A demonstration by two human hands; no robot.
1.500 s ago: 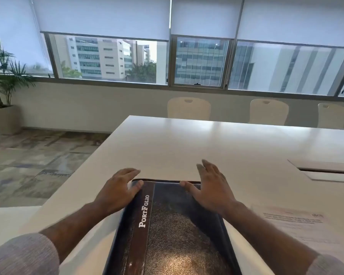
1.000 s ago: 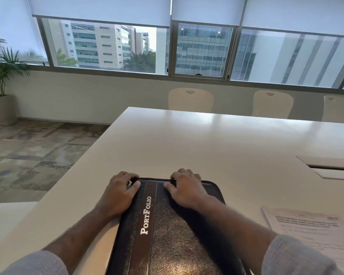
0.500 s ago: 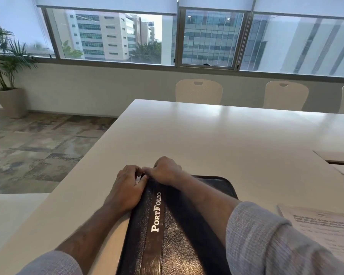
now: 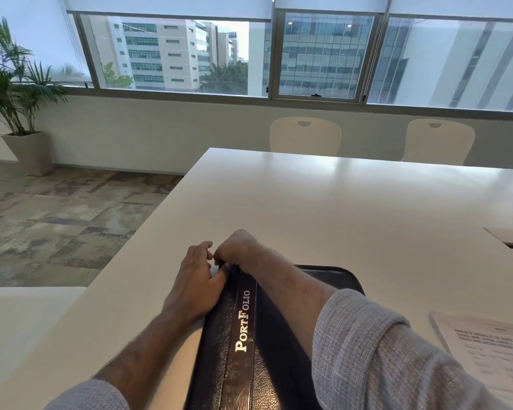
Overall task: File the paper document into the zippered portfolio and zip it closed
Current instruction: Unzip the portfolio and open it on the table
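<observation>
Plant: stood on the floor, far left. Left hand: laid flat at the portfolio's far left corner, fingers loosely apart, nothing gripped. Right hand: curled shut at the same corner, touching the left; whether a zip pull is pinched cannot be told. Portfolio: closed on the worktop, long axis run away from the person, directly under both hands. Paper: lain flat, well right of the portfolio, nearer the right arm, not yet filed.
</observation>
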